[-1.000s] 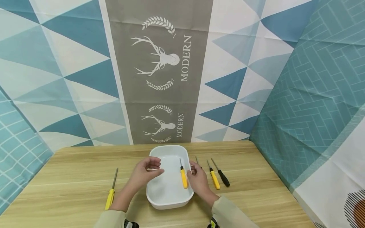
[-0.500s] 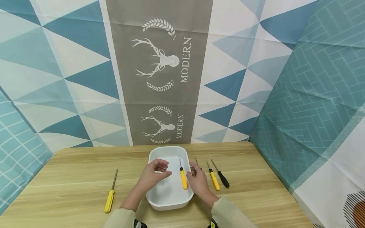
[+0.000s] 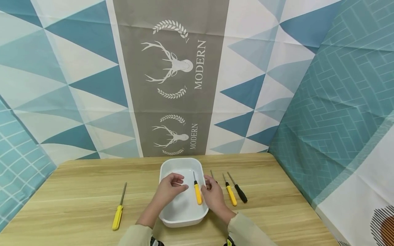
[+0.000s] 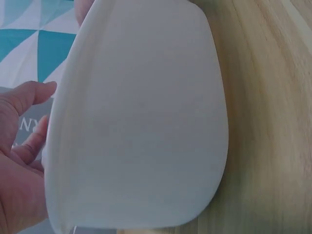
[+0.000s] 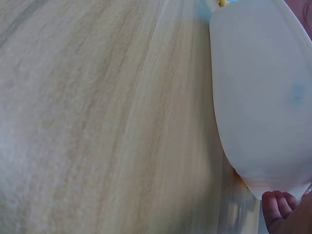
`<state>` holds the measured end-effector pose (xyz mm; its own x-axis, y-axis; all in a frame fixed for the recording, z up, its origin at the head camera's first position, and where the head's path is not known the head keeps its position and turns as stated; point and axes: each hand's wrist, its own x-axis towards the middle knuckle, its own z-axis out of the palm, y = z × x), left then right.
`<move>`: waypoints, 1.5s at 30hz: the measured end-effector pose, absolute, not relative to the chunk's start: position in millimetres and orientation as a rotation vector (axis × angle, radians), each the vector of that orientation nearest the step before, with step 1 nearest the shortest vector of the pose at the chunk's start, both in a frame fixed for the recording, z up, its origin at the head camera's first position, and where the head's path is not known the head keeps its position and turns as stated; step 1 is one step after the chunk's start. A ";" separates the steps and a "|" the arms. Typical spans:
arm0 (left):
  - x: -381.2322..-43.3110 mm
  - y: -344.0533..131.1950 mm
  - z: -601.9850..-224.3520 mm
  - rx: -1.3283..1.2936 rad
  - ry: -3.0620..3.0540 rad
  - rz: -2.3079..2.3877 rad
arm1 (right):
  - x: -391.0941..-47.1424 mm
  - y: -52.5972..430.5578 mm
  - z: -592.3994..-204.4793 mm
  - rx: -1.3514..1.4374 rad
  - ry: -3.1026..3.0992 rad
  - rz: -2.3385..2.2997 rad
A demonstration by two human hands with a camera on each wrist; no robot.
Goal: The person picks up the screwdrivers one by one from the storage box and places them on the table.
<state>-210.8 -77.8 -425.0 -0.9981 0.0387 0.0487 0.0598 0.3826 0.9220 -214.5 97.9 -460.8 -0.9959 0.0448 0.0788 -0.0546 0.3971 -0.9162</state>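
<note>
A white tray (image 3: 184, 218) stands on the table, and a screwdriver with an orange-yellow handle (image 3: 198, 194) lies in its right half. Over the tray's left part hovers my left hand (image 3: 168, 187), fingers loosely bent, thumb apart from them and nothing held. The left wrist view shows this hand (image 4: 22, 161) above the tray's rim. My right hand (image 3: 215, 196) grips the tray's right rim, thumb on the inner side and fingers outside. In the right wrist view, its fingertips (image 5: 279, 204) are at the tray's outer wall (image 5: 263, 97).
A yellow-handled screwdriver (image 3: 117, 217) lies on the wooden table (image 3: 77, 194) left of the tray. To the right lie a yellow-and-black screwdriver (image 3: 231, 195), a black-handled screwdriver (image 3: 241, 193) and a third shaft (image 3: 212, 173), its handle mostly hidden by my right hand. Printed cloth hangs behind.
My left hand has moved rightward, from the tray's left rim to over its inside. The right hand stays at the right rim, and the tray and screwdrivers have not visibly moved.
</note>
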 end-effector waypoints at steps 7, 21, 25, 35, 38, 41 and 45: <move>-213.5 -67.9 -428.1 -0.078 -2.624 -1.702 | -214.5 98.0 -460.8 0.006 -2.552 1.673; -216.0 -45.5 -425.8 -0.048 -2.739 -1.671 | -216.5 98.2 -462.8 -0.004 -2.561 1.652; -218.4 -40.1 -428.4 -0.032 -2.764 -1.678 | -216.5 98.8 -462.8 0.018 -2.537 1.682; -224.7 -31.7 -438.2 0.046 -2.797 -1.690 | -216.3 97.0 -460.4 0.020 -2.519 1.662; -226.6 -29.7 -440.6 0.096 -2.803 -1.705 | -216.4 97.2 -460.4 0.012 -2.531 1.672; -227.7 -27.7 -441.7 0.155 -2.811 -1.721 | -216.5 97.8 -461.0 0.017 -2.545 1.679; -227.7 -25.1 -442.1 0.227 -2.821 -1.731 | -216.6 98.1 -462.1 0.008 -2.554 1.694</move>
<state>-227.7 -25.1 -442.1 -0.9753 -0.0245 -0.2193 -0.2066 0.4504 0.8686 -216.6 98.1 -462.1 -0.9970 0.0379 0.0669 -0.0468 0.3901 -0.9196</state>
